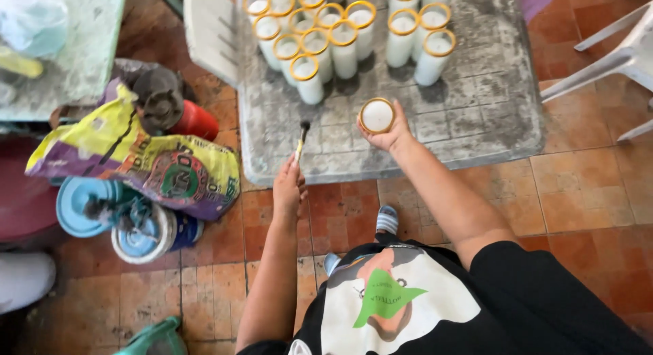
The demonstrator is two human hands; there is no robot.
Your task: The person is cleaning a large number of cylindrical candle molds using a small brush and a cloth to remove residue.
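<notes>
Pinching a small brush (301, 138) at frame centre, the left hand (289, 188); right hand (388, 132) grips a gold-rimmed white candle (377, 115) above the grey table (476, 117).

A cluster of white candles in yellow-rimmed glass jars (313, 35) is set on the grey, stained desk (476, 117). A crumpled yellow-and-purple sack (136, 161) is draped over blue-lidded buckets (88, 205) on the terracotta tiled floor (578, 191). A white plastic chair (612, 55) is seen nearby.
</notes>
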